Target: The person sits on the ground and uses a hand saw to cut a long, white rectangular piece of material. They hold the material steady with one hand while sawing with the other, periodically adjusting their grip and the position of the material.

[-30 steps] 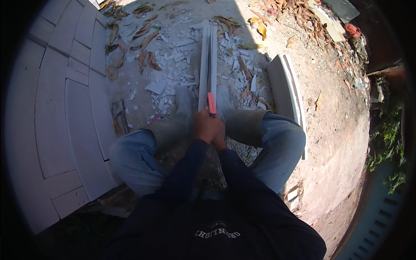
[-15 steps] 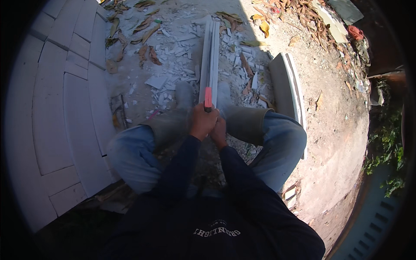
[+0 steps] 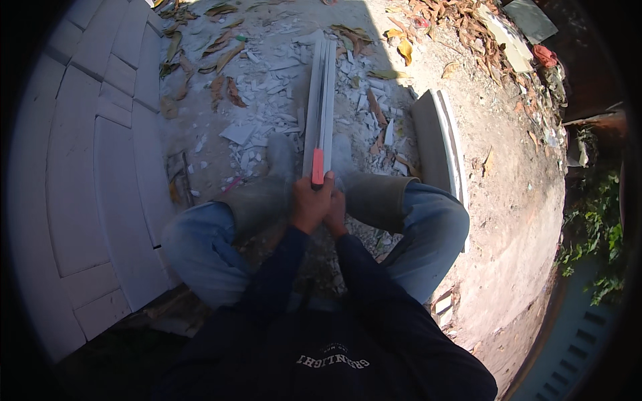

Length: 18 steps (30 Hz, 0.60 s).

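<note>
A long, narrow pale piece (image 3: 328,100) points away from me between my boots, with a thin dark strip along its middle. At its near end is a tool with a red and black handle (image 3: 317,166); I cannot make out its exact kind. My left hand (image 3: 309,206) is closed round the black end of that handle. Pressed against its right side is my right hand (image 3: 336,212), also closed. Its fingers are mostly hidden, so what it grips does not show. Both forearms come up in dark sleeves between my bent knees.
Stacked pale slabs (image 3: 73,174) fill the left side. Broken white chips (image 3: 257,130) and dry leaves (image 3: 234,92) litter the dusty ground ahead. Right of my boots, a few slabs (image 3: 435,134) stand on edge beside my knee. Green plants (image 3: 592,237) grow at the far right.
Both hands and the red handle have come slightly nearer to me, still together. The whole view has also shifted a little.
</note>
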Each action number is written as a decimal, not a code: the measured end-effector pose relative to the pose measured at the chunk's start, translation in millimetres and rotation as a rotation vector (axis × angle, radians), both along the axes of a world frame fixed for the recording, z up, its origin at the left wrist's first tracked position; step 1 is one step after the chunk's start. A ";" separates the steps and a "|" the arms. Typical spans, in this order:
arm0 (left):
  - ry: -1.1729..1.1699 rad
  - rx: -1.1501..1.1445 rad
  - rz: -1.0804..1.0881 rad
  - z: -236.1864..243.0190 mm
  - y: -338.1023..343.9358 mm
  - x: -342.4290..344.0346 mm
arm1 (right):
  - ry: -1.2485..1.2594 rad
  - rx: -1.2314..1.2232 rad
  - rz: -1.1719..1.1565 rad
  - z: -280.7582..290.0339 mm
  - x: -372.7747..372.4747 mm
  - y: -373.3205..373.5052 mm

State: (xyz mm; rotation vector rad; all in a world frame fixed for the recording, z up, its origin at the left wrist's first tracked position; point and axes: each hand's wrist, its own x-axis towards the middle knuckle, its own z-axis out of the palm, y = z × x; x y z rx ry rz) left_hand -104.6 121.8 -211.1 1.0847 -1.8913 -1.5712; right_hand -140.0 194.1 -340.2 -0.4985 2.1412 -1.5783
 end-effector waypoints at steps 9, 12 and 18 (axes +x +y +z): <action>-0.286 -0.311 -0.320 7.3 -13.6 2.8 | 0.073 0.039 0.003 0.3 1.7 3.2; -0.256 -0.251 -0.257 3.9 -12.6 4.2 | 0.029 0.043 0.008 -1.2 2.4 1.7; 0.002 0.210 -0.103 18.3 -24.3 12.2 | 0.006 0.088 -0.071 -0.5 2.3 -7.2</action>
